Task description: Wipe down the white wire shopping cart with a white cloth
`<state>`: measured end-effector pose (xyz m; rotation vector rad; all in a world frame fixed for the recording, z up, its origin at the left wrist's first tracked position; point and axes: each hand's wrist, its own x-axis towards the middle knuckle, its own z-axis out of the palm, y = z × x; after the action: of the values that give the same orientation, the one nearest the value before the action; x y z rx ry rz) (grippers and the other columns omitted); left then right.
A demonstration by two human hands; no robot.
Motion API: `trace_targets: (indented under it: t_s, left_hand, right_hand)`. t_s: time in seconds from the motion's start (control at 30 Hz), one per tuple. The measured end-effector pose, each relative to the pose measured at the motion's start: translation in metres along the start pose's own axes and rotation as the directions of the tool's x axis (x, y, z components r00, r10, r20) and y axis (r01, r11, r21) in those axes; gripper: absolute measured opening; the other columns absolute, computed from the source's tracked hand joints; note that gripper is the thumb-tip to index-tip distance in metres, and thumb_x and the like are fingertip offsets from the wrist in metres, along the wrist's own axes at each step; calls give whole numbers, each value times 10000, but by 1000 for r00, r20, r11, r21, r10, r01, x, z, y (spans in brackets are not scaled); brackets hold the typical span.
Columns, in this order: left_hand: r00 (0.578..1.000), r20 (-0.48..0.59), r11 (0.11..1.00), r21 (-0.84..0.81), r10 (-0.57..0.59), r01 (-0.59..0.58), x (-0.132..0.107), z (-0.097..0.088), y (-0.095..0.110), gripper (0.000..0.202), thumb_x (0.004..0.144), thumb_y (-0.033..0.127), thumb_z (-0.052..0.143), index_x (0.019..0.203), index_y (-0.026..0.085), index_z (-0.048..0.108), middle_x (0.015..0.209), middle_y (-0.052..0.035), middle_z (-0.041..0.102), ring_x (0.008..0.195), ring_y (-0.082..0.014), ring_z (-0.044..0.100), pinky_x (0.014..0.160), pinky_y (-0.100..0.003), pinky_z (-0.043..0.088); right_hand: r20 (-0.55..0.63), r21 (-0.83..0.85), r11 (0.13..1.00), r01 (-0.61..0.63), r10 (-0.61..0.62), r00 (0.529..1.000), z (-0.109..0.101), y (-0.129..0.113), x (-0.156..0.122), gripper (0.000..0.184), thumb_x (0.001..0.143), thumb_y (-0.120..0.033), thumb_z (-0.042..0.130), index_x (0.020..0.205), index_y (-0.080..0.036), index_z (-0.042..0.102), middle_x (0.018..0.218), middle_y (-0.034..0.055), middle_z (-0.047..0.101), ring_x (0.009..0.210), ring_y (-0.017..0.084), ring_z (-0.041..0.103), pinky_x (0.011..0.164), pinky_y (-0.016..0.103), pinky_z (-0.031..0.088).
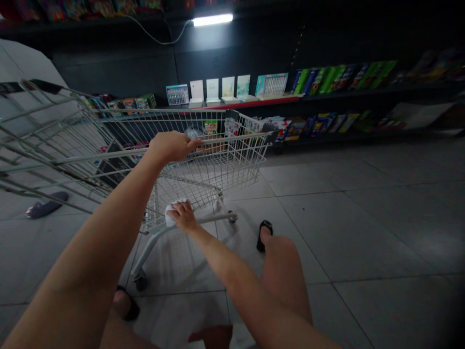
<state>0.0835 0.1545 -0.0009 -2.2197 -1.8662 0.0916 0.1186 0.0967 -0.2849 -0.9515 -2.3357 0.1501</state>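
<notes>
A wire shopping cart (232, 160) stands on the tiled floor in front of me. My left hand (172, 145) is closed over the top rim of its basket. Lower down, my right hand (183, 215) is closed on a white cloth (169, 213) and presses it against the cart's lower frame tube beneath the basket. A few packaged items (210, 128) lie inside the basket. My knee and a foot in a black sandal (264, 235) sit just right of the cart.
A second wire cart (39, 140) is nested at the left. Dark shelves (276, 99) with books, cards and stationery run along the back wall under a lit tube lamp (212, 19). A loose dark slipper (47, 204) lies on the floor at left. Open tiled floor spreads to the right.
</notes>
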Motion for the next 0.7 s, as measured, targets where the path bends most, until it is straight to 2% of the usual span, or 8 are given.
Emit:
trace_targets:
  t_s: [0.03,0.1,0.17,0.23,0.33,0.4,0.53,0.7]
  left_hand:
    - [1000,5,1000,6,3,-3,0,0,0,796,887,731,131,1193,263,697,993,-113,704,1019,-311,636,895,-461,475]
    - [1000,4,1000,8,3,-3,0,0,-1,799,885,733,130,1198,264,696,970,-111,707,1010,-315,639,883,-465,477]
    - [1000,5,1000,3,-1,1,-1,0,-2,810,875,748,125,1207,273,691,960,-108,711,1011,-319,637,884,-469,474]
    - [1000,14,1000,-8,-1,1,-2,-1,-1,814,867,760,115,1219,295,683,972,-102,716,1016,-317,633,889,-469,469]
    - [1000,14,1000,-20,-10,11,-4,-2,1,795,870,758,115,1227,325,678,1038,-95,711,1033,-310,624,909,-475,457]
    - [1000,16,1000,-18,-16,16,-5,-3,2,791,875,751,116,1223,322,683,1086,-99,699,1044,-312,620,921,-486,452]
    - [1000,25,1000,-10,-10,10,-7,-6,4,790,885,731,127,1228,292,686,1113,-117,689,1067,-339,618,934,-524,450]
    - [1000,27,999,31,8,-8,-9,-7,3,799,896,708,106,1246,271,676,1128,-130,694,1053,-336,633,910,-514,475]
  right_hand:
    - [3,4,1000,-13,13,1000,-4,6,-12,246,940,-204,510,1013,-311,718,1159,41,648,1064,169,566,1088,408,401]
    - [-47,22,998,-52,53,997,-16,23,-39,205,940,-222,545,1104,-242,665,1180,58,631,1058,150,582,1025,403,455]
    - [-120,41,992,-118,122,985,-34,44,-58,296,930,-301,585,1205,-191,589,1220,78,598,1087,163,592,950,386,507]
    - [-184,49,981,-189,195,963,-55,67,-67,374,930,-359,583,1251,-168,549,1251,93,576,1103,180,594,922,384,527]
    - [-297,70,950,-304,311,903,-88,102,-67,287,944,-359,556,1197,-230,594,1265,86,576,1099,174,594,929,369,528]
    - [-381,98,918,-384,391,838,-108,124,-65,254,947,-380,538,1159,-269,622,1265,81,578,1090,175,592,925,357,534]
    - [-527,218,838,-501,533,662,-136,160,-55,367,945,-407,529,1225,-177,587,1223,98,584,1068,190,595,932,414,538]
    - [-596,409,719,-562,677,432,-139,193,-22,382,953,-398,527,1237,-144,562,1229,91,587,1094,196,600,927,413,537]
